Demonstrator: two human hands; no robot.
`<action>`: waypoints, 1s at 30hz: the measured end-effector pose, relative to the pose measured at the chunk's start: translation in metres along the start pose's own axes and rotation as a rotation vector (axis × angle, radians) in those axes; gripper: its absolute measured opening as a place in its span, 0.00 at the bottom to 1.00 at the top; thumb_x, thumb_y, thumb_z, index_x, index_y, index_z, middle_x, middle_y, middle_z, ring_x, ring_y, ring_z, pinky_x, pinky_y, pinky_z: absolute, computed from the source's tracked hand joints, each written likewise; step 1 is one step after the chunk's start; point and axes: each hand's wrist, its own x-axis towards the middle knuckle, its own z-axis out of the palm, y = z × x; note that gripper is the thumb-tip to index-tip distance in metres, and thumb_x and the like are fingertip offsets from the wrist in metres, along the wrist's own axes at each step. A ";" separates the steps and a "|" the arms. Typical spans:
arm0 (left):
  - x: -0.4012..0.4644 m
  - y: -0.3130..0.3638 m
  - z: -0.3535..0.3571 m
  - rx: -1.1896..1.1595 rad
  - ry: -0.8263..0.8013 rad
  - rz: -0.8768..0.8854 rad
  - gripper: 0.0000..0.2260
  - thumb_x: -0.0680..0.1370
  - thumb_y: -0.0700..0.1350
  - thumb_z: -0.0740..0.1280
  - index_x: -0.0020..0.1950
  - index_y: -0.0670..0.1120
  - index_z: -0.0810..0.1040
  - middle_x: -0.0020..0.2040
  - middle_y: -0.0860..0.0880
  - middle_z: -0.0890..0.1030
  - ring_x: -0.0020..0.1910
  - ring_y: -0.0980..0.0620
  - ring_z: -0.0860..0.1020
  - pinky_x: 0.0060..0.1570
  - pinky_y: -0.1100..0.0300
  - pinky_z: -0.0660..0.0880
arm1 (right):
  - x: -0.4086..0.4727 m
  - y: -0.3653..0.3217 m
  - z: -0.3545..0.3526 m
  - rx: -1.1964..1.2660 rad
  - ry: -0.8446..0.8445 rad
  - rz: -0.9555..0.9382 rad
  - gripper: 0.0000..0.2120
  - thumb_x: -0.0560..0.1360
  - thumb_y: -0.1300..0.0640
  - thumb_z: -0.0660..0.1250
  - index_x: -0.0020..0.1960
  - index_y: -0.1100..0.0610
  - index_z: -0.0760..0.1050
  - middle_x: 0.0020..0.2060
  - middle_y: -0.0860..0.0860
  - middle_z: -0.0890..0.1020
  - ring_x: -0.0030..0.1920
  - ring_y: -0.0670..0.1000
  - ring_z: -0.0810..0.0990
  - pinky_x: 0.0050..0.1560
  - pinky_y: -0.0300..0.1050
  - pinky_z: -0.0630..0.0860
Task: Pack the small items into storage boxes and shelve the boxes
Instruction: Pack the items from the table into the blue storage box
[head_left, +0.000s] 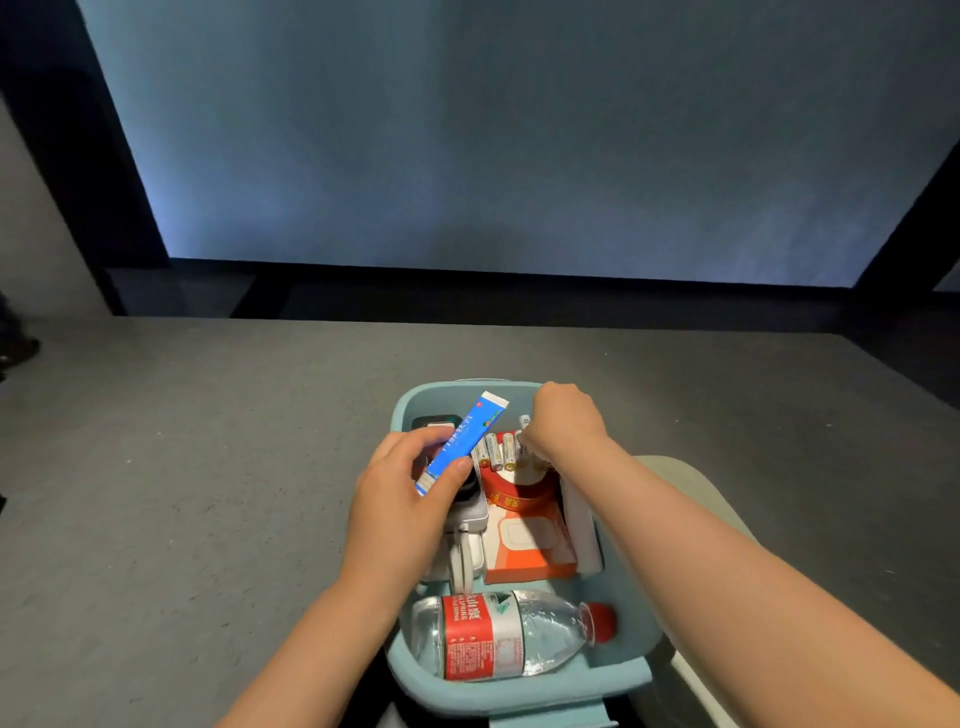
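In the head view, the left hand (402, 486) pinches a blue sachet (460, 441) above the light-blue storage box (621, 613). The right hand (563, 418) reaches down among the batteries (498, 451) at the far end; its fingers are hidden, so its grip cannot be told. A water bottle (511, 636) lies in the near end.

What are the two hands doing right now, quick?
Left hand: holds the blue packet.
Right hand: fingers curled down at the batteries; grip cannot be told.
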 end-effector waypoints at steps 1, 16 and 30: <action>-0.001 -0.001 0.000 0.008 0.002 0.001 0.12 0.73 0.42 0.72 0.55 0.52 0.80 0.50 0.57 0.79 0.49 0.61 0.77 0.49 0.69 0.71 | 0.004 0.000 0.002 -0.023 -0.009 -0.007 0.11 0.75 0.60 0.66 0.56 0.61 0.76 0.53 0.58 0.81 0.53 0.60 0.80 0.43 0.45 0.72; -0.004 0.002 -0.001 0.119 -0.083 0.023 0.12 0.72 0.43 0.73 0.52 0.56 0.79 0.48 0.58 0.78 0.48 0.65 0.75 0.46 0.72 0.70 | -0.038 0.015 -0.018 0.758 -0.022 0.006 0.24 0.80 0.42 0.56 0.40 0.57 0.81 0.36 0.54 0.84 0.37 0.55 0.82 0.36 0.47 0.77; -0.019 -0.021 -0.016 0.186 -0.047 -0.016 0.11 0.78 0.45 0.64 0.60 0.51 0.78 0.65 0.57 0.73 0.66 0.59 0.69 0.65 0.63 0.62 | -0.112 0.063 -0.007 0.646 0.081 0.018 0.04 0.71 0.55 0.73 0.40 0.48 0.80 0.34 0.50 0.84 0.38 0.53 0.83 0.43 0.53 0.80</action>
